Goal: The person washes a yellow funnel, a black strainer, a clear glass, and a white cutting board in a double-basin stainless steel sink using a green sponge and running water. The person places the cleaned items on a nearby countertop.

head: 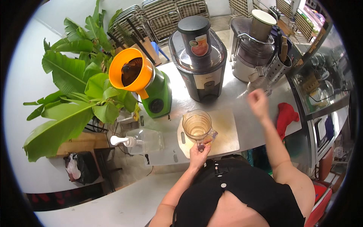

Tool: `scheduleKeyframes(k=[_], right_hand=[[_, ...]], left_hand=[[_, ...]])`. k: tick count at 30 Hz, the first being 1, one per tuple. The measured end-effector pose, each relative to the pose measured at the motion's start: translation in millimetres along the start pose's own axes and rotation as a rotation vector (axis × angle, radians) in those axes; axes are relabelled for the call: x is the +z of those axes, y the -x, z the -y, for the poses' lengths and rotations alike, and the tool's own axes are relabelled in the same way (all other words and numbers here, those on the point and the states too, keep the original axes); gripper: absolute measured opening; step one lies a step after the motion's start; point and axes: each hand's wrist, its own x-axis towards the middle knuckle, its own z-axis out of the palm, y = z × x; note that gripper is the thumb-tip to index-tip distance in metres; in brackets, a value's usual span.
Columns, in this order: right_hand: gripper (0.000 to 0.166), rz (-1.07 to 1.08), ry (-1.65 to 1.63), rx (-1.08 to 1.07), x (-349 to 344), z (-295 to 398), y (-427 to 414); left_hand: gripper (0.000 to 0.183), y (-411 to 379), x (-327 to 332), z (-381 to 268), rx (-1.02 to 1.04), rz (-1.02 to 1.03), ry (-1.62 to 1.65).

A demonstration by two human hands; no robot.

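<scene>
My left hand (200, 154) grips the handle of a clear jug (196, 122) with a pouring spout. The jug is over a white cutting board (228, 139) near the table's front edge; its inside looks empty. My right hand (258, 104) is raised over the steel table at the right, its fingers curled and blurred. Just beyond it, a clear container (257, 82) is below the spout of a white juicer (251, 54). Whether the right hand touches anything is hard to make out.
A black juicer (198, 62) stands behind the board. Left of it is a green blender base (158, 99) with an orange funnel (113, 71) on top. A pump bottle (144, 140), a red cloth (286, 117) and a perforated utensil holder (279, 69) are also around the steel table (249, 133).
</scene>
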Motion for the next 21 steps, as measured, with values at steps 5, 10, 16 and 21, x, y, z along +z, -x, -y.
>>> scheduleKeyframes(k=[5,10,16,21], right_hand=[[0.040,0.673,0.156,-0.059,72,86,85],[0.022,0.525,-0.109,-0.076,66,90,59],[0.019,0.369,0.036,-0.157,51,59,15],[0.021,0.421,0.209,-0.195,72,10,-1]], left_hand=[[0.009,1,10,12,0.066,-0.079,-0.095],[0.022,9,12,-4,-0.007,-0.154,-0.096],[0.025,4,-20,-14,-0.033,-0.361,-0.015],[0.021,-73,-58,-22,0.215,-0.436,0.129]])
